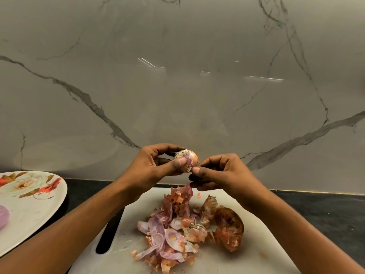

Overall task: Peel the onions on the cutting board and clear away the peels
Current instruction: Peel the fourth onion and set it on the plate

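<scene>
Grips small onion (187,158) in left hand (156,165), thumb pressed on near face, fingers curled behind; held in the air above far edge of cutting board (266,254), touching nothing else. Pinches loose flap of skin at lower end of same onion between thumb and forefinger of right hand (223,173), other fingers curled underneath. Judged step: stripping outer layers, partly done. Expect light, firm bulb; dry skin thin, brittle, prone to tearing into scraps; moist layer beneath likely slippery. Take hold at torn edge near root or tip and pull along the curve, not across. Brace bulb by its sides. Note heap of peels (173,230) at board centre, with one unpeeled onion (229,228) just beside it on the right. Note one peeled onion (3,216) on flowered plate (39,224) to the left, well apart.
</scene>
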Tool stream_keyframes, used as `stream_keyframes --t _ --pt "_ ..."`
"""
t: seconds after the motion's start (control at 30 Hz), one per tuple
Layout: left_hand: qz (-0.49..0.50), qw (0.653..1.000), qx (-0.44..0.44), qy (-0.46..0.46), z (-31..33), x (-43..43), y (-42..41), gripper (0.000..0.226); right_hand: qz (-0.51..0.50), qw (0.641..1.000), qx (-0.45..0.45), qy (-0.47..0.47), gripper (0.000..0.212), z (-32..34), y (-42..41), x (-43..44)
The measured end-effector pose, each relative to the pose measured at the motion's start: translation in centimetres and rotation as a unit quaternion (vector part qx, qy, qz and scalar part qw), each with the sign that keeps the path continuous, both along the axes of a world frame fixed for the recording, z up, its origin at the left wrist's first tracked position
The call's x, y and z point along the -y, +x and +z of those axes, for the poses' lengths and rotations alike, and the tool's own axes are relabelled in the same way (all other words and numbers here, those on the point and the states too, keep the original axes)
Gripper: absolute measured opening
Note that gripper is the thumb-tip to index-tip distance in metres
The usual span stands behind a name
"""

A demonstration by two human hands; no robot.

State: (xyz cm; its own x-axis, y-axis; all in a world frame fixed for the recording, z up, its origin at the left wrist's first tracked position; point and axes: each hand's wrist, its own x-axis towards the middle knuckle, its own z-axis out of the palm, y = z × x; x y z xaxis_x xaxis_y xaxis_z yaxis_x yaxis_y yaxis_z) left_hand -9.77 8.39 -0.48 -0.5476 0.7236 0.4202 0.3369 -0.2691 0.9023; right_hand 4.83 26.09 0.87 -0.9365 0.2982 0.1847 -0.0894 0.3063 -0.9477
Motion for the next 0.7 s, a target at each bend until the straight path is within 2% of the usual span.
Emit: stream_keyframes --t 0.47,0.57,0.7 --pt "-0.056 0.993 0.100 0.032 0.2 0.1 -0.3 0.040 -0.052 0.998 -0.042 0.001 0.014 0.3 0.1 -0.7" --pt "-0.058 0.989 0.126 0.061 1.0 0.6 -0.7 0.041 -0.080 0.996 -0.037 0.026 0.014 0.1 0.0 -1.3" --pt "-0.048 0.992 0.103 0.045 0.9 0.7 -0.7 0.041 -0.031 0.996 0.011 0.086 0.008 -0.1 0.0 -1.0"
